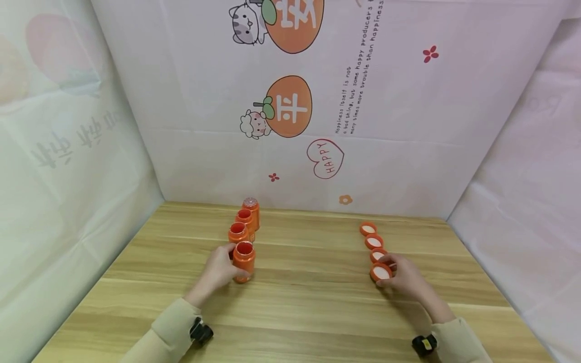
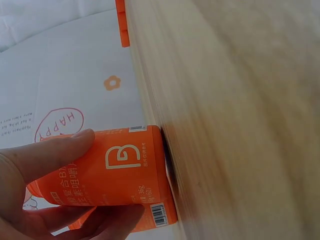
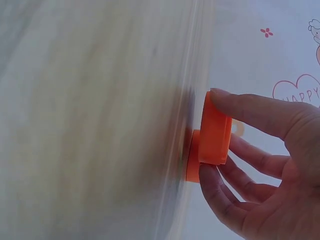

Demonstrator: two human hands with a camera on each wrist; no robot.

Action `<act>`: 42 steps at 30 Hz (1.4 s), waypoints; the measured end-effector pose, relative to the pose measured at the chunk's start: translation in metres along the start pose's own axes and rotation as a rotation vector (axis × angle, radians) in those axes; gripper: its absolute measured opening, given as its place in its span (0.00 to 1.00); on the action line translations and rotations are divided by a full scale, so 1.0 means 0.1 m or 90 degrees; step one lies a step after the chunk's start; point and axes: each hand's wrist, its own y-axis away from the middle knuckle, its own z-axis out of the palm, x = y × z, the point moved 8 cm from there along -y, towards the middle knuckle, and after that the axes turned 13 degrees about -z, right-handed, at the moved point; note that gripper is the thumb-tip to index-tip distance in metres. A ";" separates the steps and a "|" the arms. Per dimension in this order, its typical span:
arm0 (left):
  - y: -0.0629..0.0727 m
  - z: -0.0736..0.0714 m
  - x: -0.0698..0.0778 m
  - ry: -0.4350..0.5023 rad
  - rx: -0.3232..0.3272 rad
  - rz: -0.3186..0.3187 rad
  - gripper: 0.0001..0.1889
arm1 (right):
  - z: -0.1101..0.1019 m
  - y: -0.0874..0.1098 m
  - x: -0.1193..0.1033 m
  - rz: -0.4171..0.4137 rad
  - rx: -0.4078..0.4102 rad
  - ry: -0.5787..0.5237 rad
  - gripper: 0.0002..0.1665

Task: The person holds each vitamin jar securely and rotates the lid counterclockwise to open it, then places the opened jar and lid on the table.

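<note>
My left hand (image 1: 219,268) grips the nearest open orange bottle (image 1: 244,261), thumb on one side and fingers on the other. White lettering and a big "B" mark its side in the left wrist view, where another bottle (image 2: 161,219) shows right behind it. On the right, my right hand (image 1: 407,278) pinches the nearest orange cap (image 1: 381,273) between thumb and fingers. Its white inside faces up. The right wrist view shows this cap (image 3: 215,131) edge-on, seemingly a little off the tabletop, with another cap (image 3: 192,159) behind it.
More orange bottles (image 1: 238,232) run in a row toward the back wall; the farthest bottle (image 1: 251,212) has a silvery top. Beyond the held cap, other caps (image 1: 374,241) line up. Printed white sheets (image 1: 390,151) enclose the wooden table (image 1: 308,302) at back and sides.
</note>
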 end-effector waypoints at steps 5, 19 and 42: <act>-0.01 -0.03 -0.04 0.002 -0.003 -0.017 0.31 | -0.02 0.02 0.03 0.016 -0.002 0.005 0.33; -0.04 -0.11 -0.09 -0.012 0.014 -0.028 0.31 | -0.06 0.06 0.20 0.077 -0.010 0.004 0.33; -0.04 -0.17 -0.11 -0.038 0.034 -0.041 0.30 | -0.08 0.12 0.23 0.114 -0.006 -0.039 0.34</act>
